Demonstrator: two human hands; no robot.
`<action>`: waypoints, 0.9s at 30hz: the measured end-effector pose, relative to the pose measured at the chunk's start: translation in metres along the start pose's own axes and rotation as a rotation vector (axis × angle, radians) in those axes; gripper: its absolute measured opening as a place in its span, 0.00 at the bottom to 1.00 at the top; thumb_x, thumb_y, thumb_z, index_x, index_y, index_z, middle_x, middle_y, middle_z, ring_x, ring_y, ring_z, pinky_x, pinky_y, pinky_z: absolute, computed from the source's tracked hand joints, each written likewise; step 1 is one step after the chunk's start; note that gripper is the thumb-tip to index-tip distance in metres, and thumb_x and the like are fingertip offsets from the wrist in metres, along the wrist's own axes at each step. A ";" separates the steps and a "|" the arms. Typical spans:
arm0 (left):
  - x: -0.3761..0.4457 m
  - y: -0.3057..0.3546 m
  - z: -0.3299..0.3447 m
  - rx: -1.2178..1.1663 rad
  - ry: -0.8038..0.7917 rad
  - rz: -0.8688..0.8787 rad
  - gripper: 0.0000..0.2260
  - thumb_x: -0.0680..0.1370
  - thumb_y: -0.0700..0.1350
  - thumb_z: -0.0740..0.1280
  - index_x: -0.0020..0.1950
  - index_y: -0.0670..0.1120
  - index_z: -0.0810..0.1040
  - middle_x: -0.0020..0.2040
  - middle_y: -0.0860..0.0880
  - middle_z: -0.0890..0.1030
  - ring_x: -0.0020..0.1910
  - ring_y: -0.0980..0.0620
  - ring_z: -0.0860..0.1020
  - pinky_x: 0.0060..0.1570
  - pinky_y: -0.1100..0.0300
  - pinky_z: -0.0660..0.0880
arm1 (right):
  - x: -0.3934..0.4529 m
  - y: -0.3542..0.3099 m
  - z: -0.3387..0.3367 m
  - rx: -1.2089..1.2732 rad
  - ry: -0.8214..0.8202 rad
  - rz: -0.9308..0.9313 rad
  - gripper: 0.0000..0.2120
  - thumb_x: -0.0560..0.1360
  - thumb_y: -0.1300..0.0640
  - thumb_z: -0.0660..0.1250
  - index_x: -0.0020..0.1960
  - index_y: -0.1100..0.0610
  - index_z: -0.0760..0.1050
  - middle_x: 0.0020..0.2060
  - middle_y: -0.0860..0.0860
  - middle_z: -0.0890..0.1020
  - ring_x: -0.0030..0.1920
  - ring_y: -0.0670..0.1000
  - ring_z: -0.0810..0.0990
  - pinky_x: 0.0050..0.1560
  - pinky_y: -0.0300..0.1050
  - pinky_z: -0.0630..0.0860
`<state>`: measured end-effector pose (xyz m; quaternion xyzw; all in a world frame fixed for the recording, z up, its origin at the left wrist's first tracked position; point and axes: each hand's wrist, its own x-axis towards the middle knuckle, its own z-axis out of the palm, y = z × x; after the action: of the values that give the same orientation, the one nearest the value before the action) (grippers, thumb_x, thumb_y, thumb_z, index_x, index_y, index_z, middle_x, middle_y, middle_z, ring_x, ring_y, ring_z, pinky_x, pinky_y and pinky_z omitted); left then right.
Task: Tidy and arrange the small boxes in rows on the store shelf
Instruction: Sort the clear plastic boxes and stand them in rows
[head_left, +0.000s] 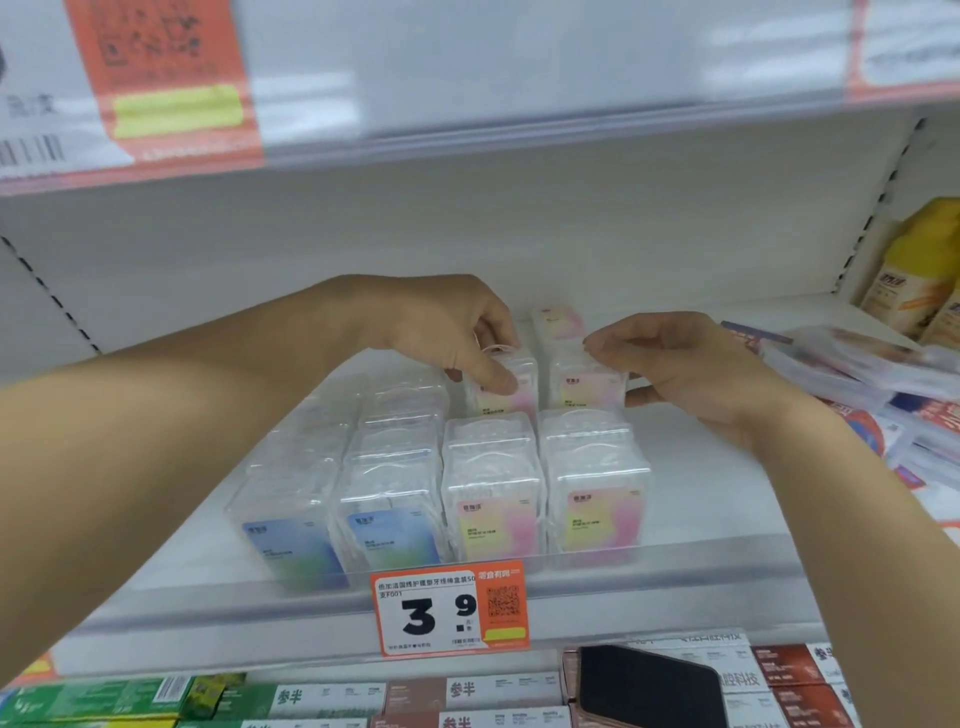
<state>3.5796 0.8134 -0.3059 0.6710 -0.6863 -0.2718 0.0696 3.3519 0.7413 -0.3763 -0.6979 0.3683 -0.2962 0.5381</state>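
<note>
Small clear plastic boxes (493, 483) with pink-yellow or blue labels stand in rows on the white shelf (727, 519). The left hand (457, 332) pinches one rear box (506, 384); the right hand (691, 364) grips its neighbour (584, 382), partly hiding both.

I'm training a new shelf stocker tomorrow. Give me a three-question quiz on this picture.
1. True or false: the left hand grips a clear plastic box with a pink-yellow label.
2. Which label colour do the two left rows' front boxes have: A blue-green, B red, C black?
3. Fill in: the orange-edged price tag reads 3.__.

Key: 1 true; 2 A; 3 nine.
</note>
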 end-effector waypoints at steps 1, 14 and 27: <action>-0.002 0.001 -0.001 0.026 -0.005 0.000 0.19 0.70 0.53 0.76 0.57 0.49 0.80 0.46 0.55 0.81 0.46 0.51 0.81 0.51 0.58 0.80 | 0.000 -0.001 0.001 -0.007 0.000 -0.002 0.07 0.74 0.51 0.73 0.49 0.53 0.85 0.47 0.49 0.87 0.54 0.53 0.84 0.57 0.55 0.81; -0.005 0.007 0.002 0.017 0.007 0.008 0.09 0.78 0.53 0.67 0.49 0.50 0.83 0.31 0.62 0.79 0.36 0.58 0.76 0.42 0.65 0.76 | -0.020 -0.003 0.012 -0.125 -0.018 0.047 0.16 0.79 0.41 0.63 0.55 0.51 0.82 0.51 0.47 0.86 0.54 0.51 0.83 0.48 0.40 0.81; -0.021 0.008 0.006 0.068 0.019 -0.005 0.12 0.76 0.56 0.68 0.49 0.49 0.84 0.35 0.60 0.81 0.33 0.64 0.75 0.41 0.69 0.72 | -0.032 -0.013 0.014 -0.062 -0.183 0.102 0.17 0.78 0.44 0.65 0.55 0.56 0.83 0.50 0.51 0.87 0.53 0.53 0.84 0.46 0.36 0.80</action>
<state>3.5713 0.8346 -0.3017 0.6772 -0.6928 -0.2423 0.0525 3.3482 0.7780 -0.3675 -0.7186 0.3615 -0.1919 0.5622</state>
